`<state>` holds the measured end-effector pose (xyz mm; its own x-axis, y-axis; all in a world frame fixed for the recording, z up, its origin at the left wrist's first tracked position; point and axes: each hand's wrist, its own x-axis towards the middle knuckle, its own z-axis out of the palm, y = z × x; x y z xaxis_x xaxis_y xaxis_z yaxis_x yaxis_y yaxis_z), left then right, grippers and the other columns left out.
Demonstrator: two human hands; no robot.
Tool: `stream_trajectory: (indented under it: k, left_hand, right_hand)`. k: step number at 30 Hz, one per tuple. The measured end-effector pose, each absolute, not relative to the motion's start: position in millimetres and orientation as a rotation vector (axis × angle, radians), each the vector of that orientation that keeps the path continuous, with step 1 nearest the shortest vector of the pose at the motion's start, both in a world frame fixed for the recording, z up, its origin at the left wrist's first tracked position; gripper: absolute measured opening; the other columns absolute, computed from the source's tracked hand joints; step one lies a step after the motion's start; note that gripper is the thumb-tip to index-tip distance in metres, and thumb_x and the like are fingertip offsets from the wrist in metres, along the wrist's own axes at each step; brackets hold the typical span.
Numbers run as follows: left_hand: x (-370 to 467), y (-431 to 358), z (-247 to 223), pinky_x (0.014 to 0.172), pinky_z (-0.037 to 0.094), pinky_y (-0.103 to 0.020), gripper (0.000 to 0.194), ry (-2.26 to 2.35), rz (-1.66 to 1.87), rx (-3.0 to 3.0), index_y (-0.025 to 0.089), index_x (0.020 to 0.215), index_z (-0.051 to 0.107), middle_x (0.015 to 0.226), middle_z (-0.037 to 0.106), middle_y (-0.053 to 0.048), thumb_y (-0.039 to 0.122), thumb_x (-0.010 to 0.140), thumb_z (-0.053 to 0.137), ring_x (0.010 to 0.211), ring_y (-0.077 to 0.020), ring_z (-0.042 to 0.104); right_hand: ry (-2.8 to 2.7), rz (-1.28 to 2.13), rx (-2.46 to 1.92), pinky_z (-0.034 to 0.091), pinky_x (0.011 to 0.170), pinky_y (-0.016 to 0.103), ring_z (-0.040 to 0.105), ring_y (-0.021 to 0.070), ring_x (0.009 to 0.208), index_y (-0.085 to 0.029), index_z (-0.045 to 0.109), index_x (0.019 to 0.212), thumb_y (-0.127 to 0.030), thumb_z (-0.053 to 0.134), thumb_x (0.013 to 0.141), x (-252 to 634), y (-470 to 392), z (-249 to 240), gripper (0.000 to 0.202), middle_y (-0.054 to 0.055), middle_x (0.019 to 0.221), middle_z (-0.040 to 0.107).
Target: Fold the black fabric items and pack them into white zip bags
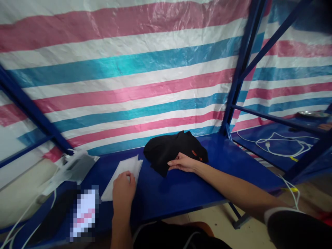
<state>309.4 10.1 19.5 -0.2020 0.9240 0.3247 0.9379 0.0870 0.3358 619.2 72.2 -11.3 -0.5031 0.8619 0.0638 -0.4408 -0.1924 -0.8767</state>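
A black cloth item, apparently a garment with small orange lettering (172,147), lies bunched on the blue tabletop (186,193) by the striped sheet. My right hand (183,163) pinches it near its front edge, thumb and forefinger together. To the left is a flat stack of thin white sheets or bags (121,168), lying at a slant. My left hand (123,186) is over the stack's right side, fingers curled onto it; the fingertips are partly hidden. The two hands are apart.
A clear plastic bag (75,166) and a phone-like lit screen, pixelated (84,214), lie at the left with white cables. Blue metal posts (237,76) frame the striped sheet (129,86). On the right-hand shelf are a coiled white cable (282,143) and a round metal dish (312,114).
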Motion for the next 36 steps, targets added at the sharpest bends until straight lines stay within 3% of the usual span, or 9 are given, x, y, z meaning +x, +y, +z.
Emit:
stream_trajectory:
  k: [5,10,15,19,25,28,30,33,36]
  left_hand:
    - [355,-3,39,0.082,0.054,-0.038,0.03,-2.16,-1.173,-1.875,0.022,0.129,0.062,0.114,0.082,-0.011,0.031,0.107,0.044,0.097,-0.0309,0.078]
    - [396,16,35,0.098,0.054,-0.041,0.03,-1.898,-1.206,-2.096,0.022,0.121,0.069,0.124,0.078,-0.01,0.018,0.102,0.046,0.116,-0.0309,0.073]
    - [416,32,29,0.111,0.052,-0.046,0.055,-1.751,-1.294,-2.194,0.022,0.15,0.054,0.146,0.061,-0.015,0.015,0.096,0.055,0.138,-0.0342,0.06]
    - [432,32,20,0.121,0.044,-0.055,0.07,-1.565,-1.404,-2.22,0.019,0.16,0.044,0.15,0.054,-0.019,0.008,0.092,0.053,0.146,-0.0372,0.05]
    - [451,13,7,0.123,0.043,-0.056,0.075,-1.357,-1.445,-2.513,0.021,0.167,0.036,0.162,0.043,-0.02,0.023,0.097,0.063,0.153,-0.0381,0.043]
    - [440,9,10,0.121,0.047,-0.048,0.058,-1.265,-1.499,-2.696,0.027,0.159,0.049,0.158,0.051,-0.015,0.033,0.103,0.062,0.148,-0.0315,0.053]
    - [428,12,17,0.124,0.043,-0.049,0.056,-1.433,-1.721,-2.436,0.025,0.152,0.054,0.155,0.054,-0.016,0.038,0.1,0.068,0.149,-0.0322,0.051]
    - [415,20,28,0.121,0.047,-0.048,0.081,-1.828,-2.166,-1.927,0.023,0.156,0.047,0.158,0.053,-0.018,0.044,0.087,0.083,0.152,-0.0341,0.048]
    - [416,25,30,0.102,0.061,-0.043,0.081,-2.014,-2.759,-2.011,0.019,0.147,0.056,0.138,0.071,-0.016,0.048,0.079,0.089,0.125,-0.0315,0.071]
  right_hand:
    - [-0.965,1.827,-0.414,0.063,0.101,0.045,0.078,0.0235,0.098,-0.015,0.079,0.097,-0.026,0.102,0.068,624,75,-8,0.039,0.007,0.098,0.082]
    - [-0.914,1.773,-0.444,0.066,0.09,0.041,0.076,0.02,0.085,-0.015,0.076,0.085,-0.025,0.102,0.066,629,76,-5,0.034,0.003,0.086,0.08]
    - [-1.039,1.537,-0.57,0.066,0.09,0.045,0.078,0.0277,0.098,-0.018,0.076,0.11,-0.029,0.101,0.065,621,70,3,0.053,0.009,0.109,0.081]
    - [-1.088,1.149,-0.727,0.062,0.103,0.051,0.076,0.033,0.111,-0.02,0.078,0.112,-0.036,0.1,0.066,609,67,4,0.053,0.011,0.117,0.081]
    - [-1.024,1.076,-0.752,0.059,0.106,0.05,0.077,0.0337,0.111,-0.017,0.081,0.111,-0.044,0.095,0.072,600,66,-7,0.049,0.013,0.117,0.082]
    - [-0.958,1.125,-0.764,0.061,0.1,0.048,0.078,0.0333,0.104,-0.016,0.082,0.105,-0.047,0.098,0.067,603,66,-8,0.051,0.012,0.109,0.084]
    - [-0.955,1.174,-0.726,0.061,0.1,0.048,0.078,0.0337,0.106,-0.017,0.081,0.108,-0.046,0.1,0.066,605,65,-6,0.054,0.013,0.111,0.084]
    - [-1.02,1.259,-0.654,0.06,0.102,0.051,0.078,0.035,0.109,-0.018,0.082,0.111,-0.045,0.101,0.066,606,61,-1,0.056,0.014,0.113,0.083]
    - [-1.125,1.3,-0.693,0.061,0.099,0.051,0.078,0.0355,0.105,-0.019,0.083,0.107,-0.045,0.101,0.065,605,56,0,0.053,0.012,0.107,0.084]
